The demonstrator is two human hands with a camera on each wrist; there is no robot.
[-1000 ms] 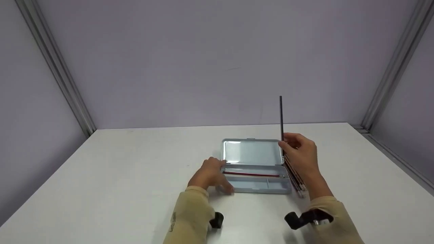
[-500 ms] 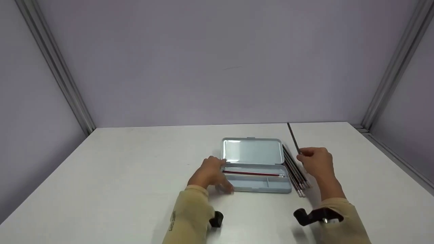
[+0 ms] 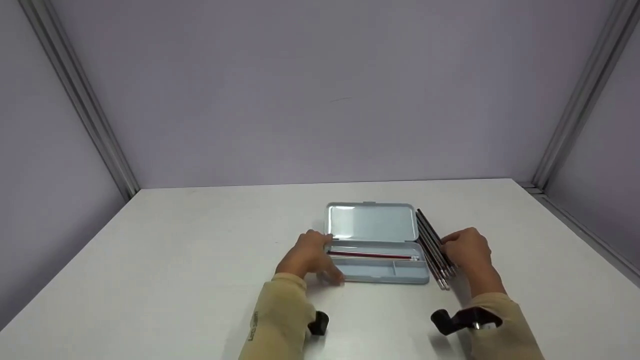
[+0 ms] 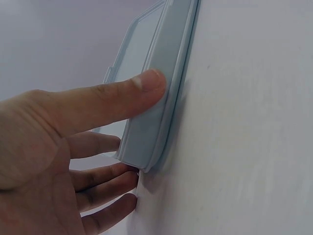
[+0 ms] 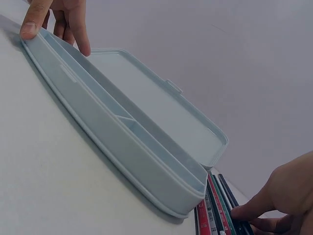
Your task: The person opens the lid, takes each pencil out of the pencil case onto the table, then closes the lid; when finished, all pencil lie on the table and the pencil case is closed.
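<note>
A light blue pencil case [image 3: 380, 272] lies open on the white table, its lid [image 3: 372, 222] flat behind the tray. One red pencil [image 3: 372, 256] lies in the tray. My left hand [image 3: 320, 257] grips the case's left end: the thumb [image 4: 122, 93] presses the front wall of the case [image 4: 156, 117] and the fingers curl behind it. A row of dark pencils [image 3: 432, 250] lies just right of the case. My right hand [image 3: 452, 247] rests at that row, fingertips [image 5: 244, 213] pinching the outermost of the pencils [image 5: 215, 213], which lies down among the others.
The white table [image 3: 200, 260] is walled by plain lilac panels with metal corner rails [image 3: 575, 115]. Black wrist-camera mounts [image 3: 450, 320] show near the table's front edge. In the right wrist view the left hand's fingers [image 5: 54, 19] show at the case's [image 5: 122, 147] far end.
My right hand has lowered the pencil it held upright, tilting it down to the right of the case until it lies with the row. The left hand stayed on the case.
</note>
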